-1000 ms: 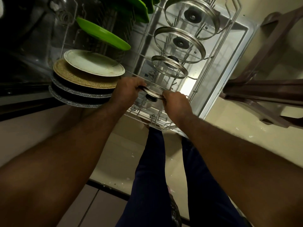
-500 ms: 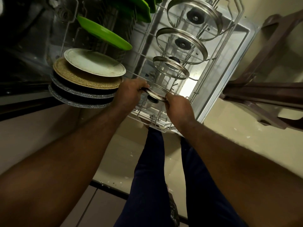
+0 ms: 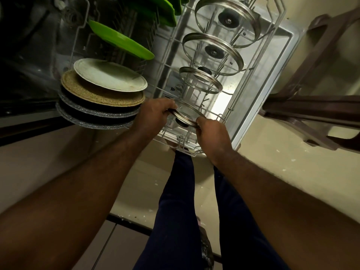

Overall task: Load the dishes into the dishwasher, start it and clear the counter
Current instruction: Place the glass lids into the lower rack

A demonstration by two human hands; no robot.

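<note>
A small glass lid with a steel rim and black knob (image 3: 187, 114) stands tilted at the near end of the pulled-out wire rack (image 3: 168, 61) of the dishwasher. My left hand (image 3: 153, 114) grips its left rim and my right hand (image 3: 211, 131) grips its right rim. Three more glass lids stand in the tines behind it: a small one (image 3: 200, 79), a medium one (image 3: 213, 53) and a large one (image 3: 227, 20). At the rack's left lean a white plate (image 3: 110, 75), a speckled tan plate (image 3: 87, 93), dark speckled pans (image 3: 93, 114) and green plates (image 3: 120, 39).
The open dishwasher door (image 3: 270, 61) lies under the rack. A dark brown wooden chair (image 3: 311, 106) stands close on the right. My legs in dark trousers (image 3: 179, 201) stand on the beige floor (image 3: 282, 172) just before the door's edge.
Both hands have shifted the small lid slightly up and further into the rack; its tilt has changed a little. The other dishes have not moved.
</note>
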